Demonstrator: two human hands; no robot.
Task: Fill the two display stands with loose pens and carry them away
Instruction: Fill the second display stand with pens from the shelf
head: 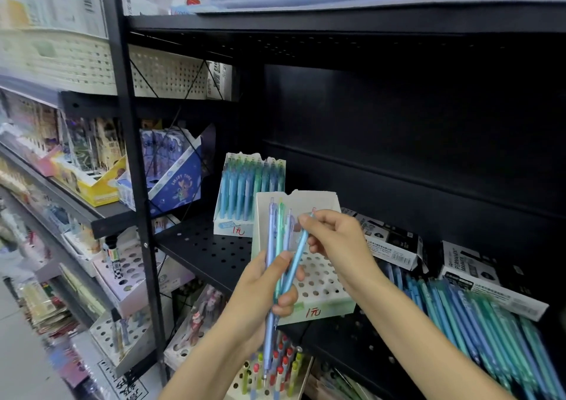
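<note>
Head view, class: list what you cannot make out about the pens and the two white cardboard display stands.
- Near white cardboard stand: some holes hidden behind the left hand and right hand.
- Far white stand of blue and green pens: its right corner is covered by the near stand.
- Loose pile of blue and green pens: count unclear, blurred and cut by the right edge.

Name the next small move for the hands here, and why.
Probably lower the blue pen pinched by the right hand into a free hole of the near stand. Its holes look empty, the far stand looks full, and the left hand holds more pens.
</note>
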